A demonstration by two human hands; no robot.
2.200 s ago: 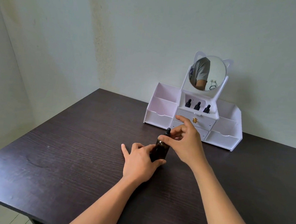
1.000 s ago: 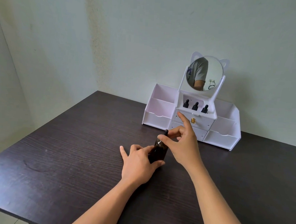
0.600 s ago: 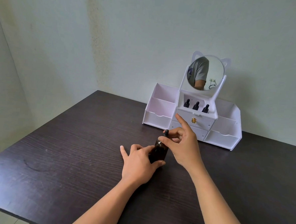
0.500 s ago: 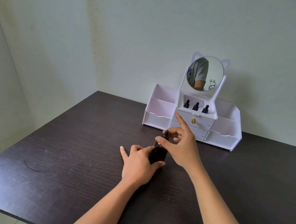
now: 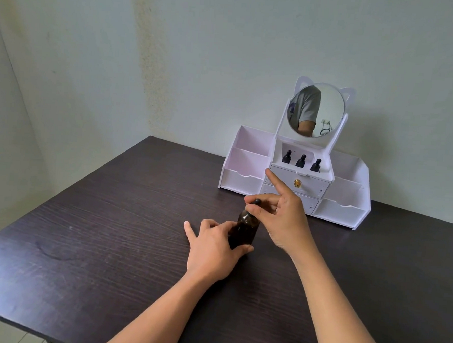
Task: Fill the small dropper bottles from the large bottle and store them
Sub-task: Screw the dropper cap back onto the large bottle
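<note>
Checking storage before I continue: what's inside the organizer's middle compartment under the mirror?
Three small dropper bottles stand in a row, black tops showing. The compartment front edge hides their bases and contents.

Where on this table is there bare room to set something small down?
The dark table is bare left of the left hand and right of the right hand. Crowded: the gap between both hands and the white organizer, where the large bottle stands.

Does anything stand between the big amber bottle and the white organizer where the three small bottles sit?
Nothing visible does. The left hand grips the big amber bottle, the right hand pinches its cap, and only bare table lies between it and the white organizer holding the three small bottles.
</note>
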